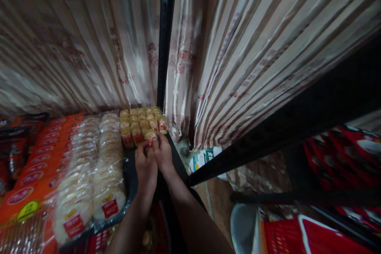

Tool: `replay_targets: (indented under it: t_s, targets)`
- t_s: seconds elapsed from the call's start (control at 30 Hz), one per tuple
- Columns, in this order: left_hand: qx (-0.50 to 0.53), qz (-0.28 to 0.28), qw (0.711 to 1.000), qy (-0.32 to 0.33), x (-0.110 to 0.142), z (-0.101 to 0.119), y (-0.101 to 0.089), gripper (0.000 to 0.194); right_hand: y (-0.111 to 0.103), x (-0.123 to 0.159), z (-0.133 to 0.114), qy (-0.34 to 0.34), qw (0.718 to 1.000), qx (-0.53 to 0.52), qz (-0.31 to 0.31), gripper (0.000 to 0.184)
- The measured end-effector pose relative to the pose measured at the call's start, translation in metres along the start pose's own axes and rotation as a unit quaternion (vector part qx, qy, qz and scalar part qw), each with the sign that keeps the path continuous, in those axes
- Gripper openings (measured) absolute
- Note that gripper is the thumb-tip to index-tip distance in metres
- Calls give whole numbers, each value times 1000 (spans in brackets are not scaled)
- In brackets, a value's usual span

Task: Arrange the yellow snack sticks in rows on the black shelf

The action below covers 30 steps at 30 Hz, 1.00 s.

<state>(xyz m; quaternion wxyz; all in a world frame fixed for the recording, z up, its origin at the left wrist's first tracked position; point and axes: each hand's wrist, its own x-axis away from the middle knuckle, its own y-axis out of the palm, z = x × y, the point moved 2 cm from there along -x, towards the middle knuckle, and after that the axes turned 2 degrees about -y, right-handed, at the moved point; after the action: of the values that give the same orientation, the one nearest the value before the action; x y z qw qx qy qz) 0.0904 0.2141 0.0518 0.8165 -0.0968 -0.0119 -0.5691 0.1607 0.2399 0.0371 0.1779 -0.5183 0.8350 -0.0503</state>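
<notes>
At the front of several rows of small yellow packaged cakes (pixel 136 134) on a dark shelf (pixel 132 172), both my hands meet around one small wrapped cake (pixel 149 135) with a red label. My left hand (pixel 145 166) has its fingers curled against the near left side of it. The fingers of my right hand (pixel 162 152) close on its right side. My fingers and the dim light hide part of its lower half. Whether it rests on the shelf or is slightly lifted, I cannot tell.
Left of my hands stand two rows of round wrapped flat cakes (pixel 108 166), then orange packs (pixel 35 166). A black upright post (pixel 166 39) rises behind, before striped curtains (pixel 238 47). Another black post (pixel 232 154) slants across the right. Red packages (pixel 288 234) and a pale bucket (pixel 242 226) sit low right.
</notes>
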Motion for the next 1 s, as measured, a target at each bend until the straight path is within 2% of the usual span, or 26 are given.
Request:
replay_targets:
  t_s: [0.2,0.53,0.8,1.0]
  targets:
    - [-33,7,999,28,1,0,3,22,-3,4,-1,27,997,71,-31,41]
    - [-25,-12,999,46,2,4,10,20,-9,7,7,0,992,124,-28,49]
    - [-31,-50,997,42,-9,-5,23,22,-10,-3,17,2,994,96,-52,56]
    - [-45,-64,997,25,-18,-5,26,25,-5,-9,21,11,996,82,-35,60]
